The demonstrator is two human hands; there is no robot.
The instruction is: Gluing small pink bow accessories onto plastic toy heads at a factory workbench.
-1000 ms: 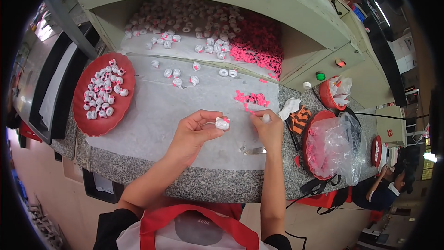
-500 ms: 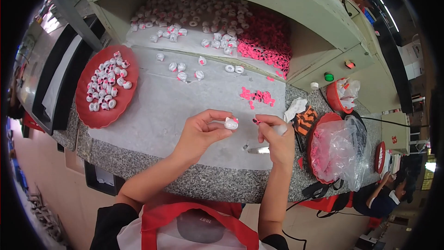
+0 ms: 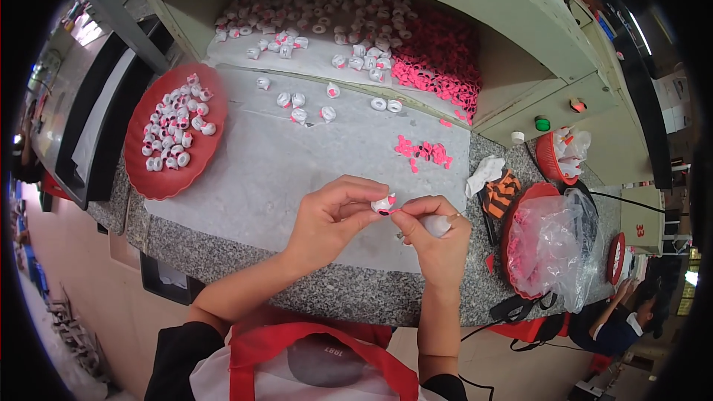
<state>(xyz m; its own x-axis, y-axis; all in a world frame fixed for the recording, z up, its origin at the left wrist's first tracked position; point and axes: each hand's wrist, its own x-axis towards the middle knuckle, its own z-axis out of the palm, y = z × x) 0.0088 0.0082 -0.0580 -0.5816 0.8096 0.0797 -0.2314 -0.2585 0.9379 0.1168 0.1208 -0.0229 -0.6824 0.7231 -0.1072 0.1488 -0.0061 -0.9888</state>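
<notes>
the left hand [image 3: 330, 219] holds a small white part [image 3: 383, 203] pinched between thumb and fingertips, lifted just above the pale work mat [image 3: 245, 178] near the front edge of the speckled stone bench [image 3: 349, 293], probably so both hands can meet at a comfortable working height. the right hand [image 3: 438, 234] is curled closed round a slim white tool [image 3: 438, 224], its tip brought up against the part where a pink piece [image 3: 394, 211] shows; the fingers are pressed together, not spread, and the two hands touch at the part.

to the right sits a red tray with a clear plastic bag [image 3: 561, 245] of pink bits, within easy reach of the right hand. out on the mat lies a small scatter of pink pieces [image 3: 423, 153]. on the left a red plate [image 3: 172, 134] holds white parts that show pink, set apart as if finished. farther back, under the shelf, lie a heap of white parts [image 3: 312, 18] and a heap of pink pieces [image 3: 438, 63], seemingly kept as stock.
</notes>
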